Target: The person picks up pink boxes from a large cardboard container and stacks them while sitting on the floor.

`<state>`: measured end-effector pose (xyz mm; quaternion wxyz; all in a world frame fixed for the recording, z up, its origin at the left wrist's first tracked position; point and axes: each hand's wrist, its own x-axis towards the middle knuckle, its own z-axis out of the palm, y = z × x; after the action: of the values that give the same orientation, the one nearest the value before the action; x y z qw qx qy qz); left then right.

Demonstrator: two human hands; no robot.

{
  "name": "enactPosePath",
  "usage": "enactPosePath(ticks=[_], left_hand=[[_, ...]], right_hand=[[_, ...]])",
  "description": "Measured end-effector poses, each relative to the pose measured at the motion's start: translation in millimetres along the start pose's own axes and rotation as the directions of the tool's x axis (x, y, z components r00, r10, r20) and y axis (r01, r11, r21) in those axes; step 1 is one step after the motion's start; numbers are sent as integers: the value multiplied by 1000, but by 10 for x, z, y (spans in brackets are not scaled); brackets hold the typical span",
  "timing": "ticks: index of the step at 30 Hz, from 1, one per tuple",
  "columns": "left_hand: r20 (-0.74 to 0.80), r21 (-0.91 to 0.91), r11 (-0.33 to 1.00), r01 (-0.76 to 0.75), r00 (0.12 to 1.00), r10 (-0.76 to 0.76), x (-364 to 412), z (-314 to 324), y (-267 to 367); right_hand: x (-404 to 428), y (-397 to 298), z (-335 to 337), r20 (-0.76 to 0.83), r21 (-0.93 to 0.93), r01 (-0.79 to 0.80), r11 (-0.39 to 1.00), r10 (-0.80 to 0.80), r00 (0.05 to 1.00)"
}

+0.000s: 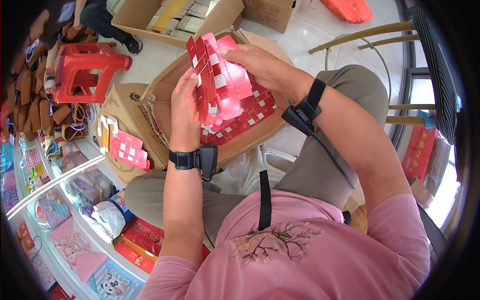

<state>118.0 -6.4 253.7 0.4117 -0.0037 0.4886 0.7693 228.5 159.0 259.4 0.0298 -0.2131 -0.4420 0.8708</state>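
My left hand [186,101] grips flat, unfolded red cardboard box blanks [203,75] by their left side, thumb on the front. With my right hand [258,65] I hold a pinkish-red cardboard box blank [226,80], thumb pressed on its upper part; light glares off its surface. The blanks in the two hands overlap and have white flaps. Below them, an open cardboard carton [258,137] contains more red blanks [258,108] with white patches. Black straps with small devices are around both wrists.
Left of the carton, a closed brown box [123,95] bears red blanks [129,150]. A red plastic stool [88,71] and another person's leg [103,22] are at upper left. An open carton of stacked card [131,20] stands beyond. A glass display case [56,180] lies left, a chair [360,33] right.
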Motion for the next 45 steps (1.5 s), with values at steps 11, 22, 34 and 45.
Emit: enactPosePath(ticks=[11, 22, 34, 45], left_hand=[[156, 298, 931, -213, 973, 172, 109, 462, -301], [52, 763, 645, 42, 991, -125, 1232, -586, -1160], [39, 983, 181, 28, 933, -358, 1572, -860, -2429], [149, 962, 256, -99, 972, -184, 1600, -1146, -2433]], right_hand=[[25, -26, -72, -27, -28, 88, 996, -88, 996], [-68, -251, -302, -370, -33, 374, 927, -359, 857], [-126, -495, -339, -422, -113, 406, 907, -414, 807], [62, -415, -303, -388, -106, 399, 911, -407, 827]])
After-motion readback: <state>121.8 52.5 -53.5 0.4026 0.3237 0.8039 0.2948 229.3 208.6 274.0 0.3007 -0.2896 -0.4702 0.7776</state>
